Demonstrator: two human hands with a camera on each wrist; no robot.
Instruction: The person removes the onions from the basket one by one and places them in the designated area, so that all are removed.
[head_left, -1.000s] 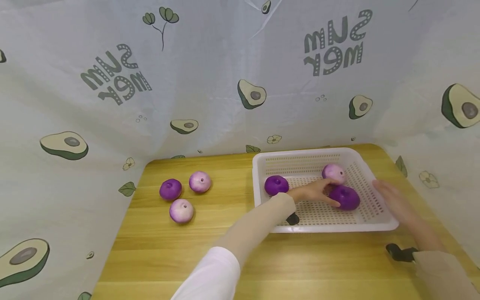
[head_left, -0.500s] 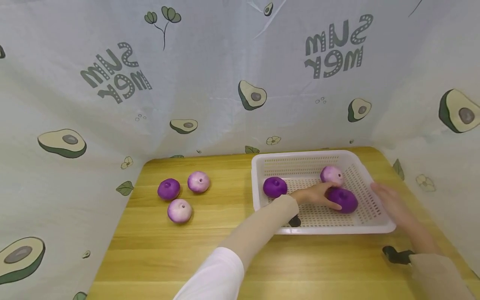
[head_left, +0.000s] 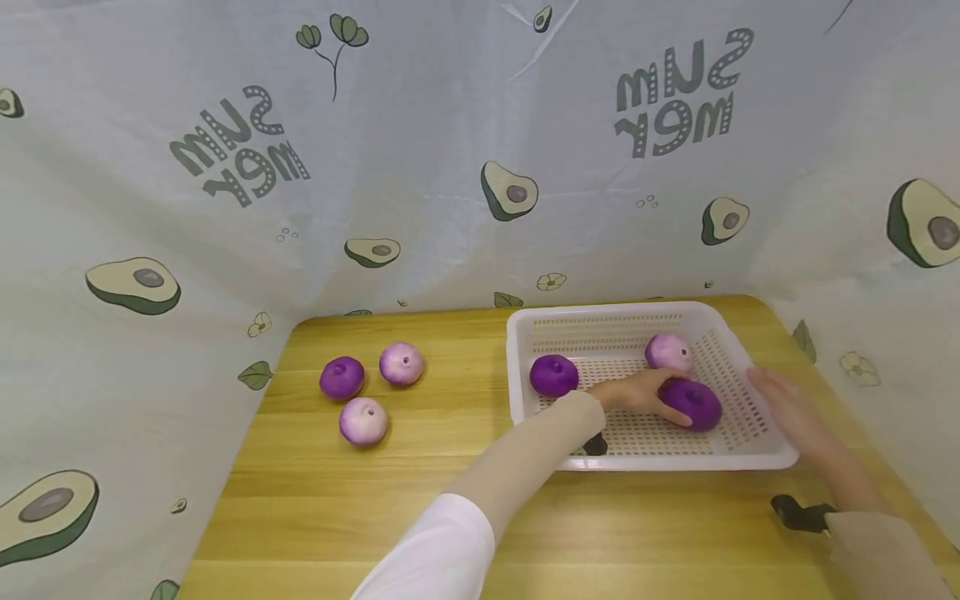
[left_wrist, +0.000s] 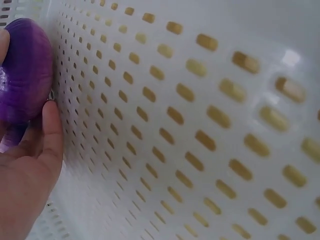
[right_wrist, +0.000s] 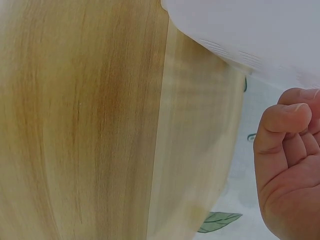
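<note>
In the head view my left hand (head_left: 641, 393) reaches into a white plastic basket (head_left: 622, 461) and grips a purple onion (head_left: 697, 406), thumb on the near side, fingers behind it. The left wrist view shows the same onion (left_wrist: 30, 70) close to the perforated basket wall, with fingertips (left_wrist: 51, 112) against its lower part. A pale onion (head_left: 667, 353) lies just behind that hand, and another purple onion (head_left: 554, 376) sits at the basket's left. My right hand (head_left: 787, 408) rests beside the basket's right rim; in the right wrist view its fingers (right_wrist: 285, 120) are loosely bent, holding nothing visible.
Left of the basket, a purple onion (head_left: 342, 378) and two pale onions, one behind (head_left: 401, 364) and one in front (head_left: 363, 422), sit on the wooden table (head_left: 300, 517). A printed avocado curtain (head_left: 420, 167) hangs behind the table and along its sides.
The left hand and its purple onion have shifted slightly toward the front of the basket. The right hand stays by the right rim; the other onions stay put.
</note>
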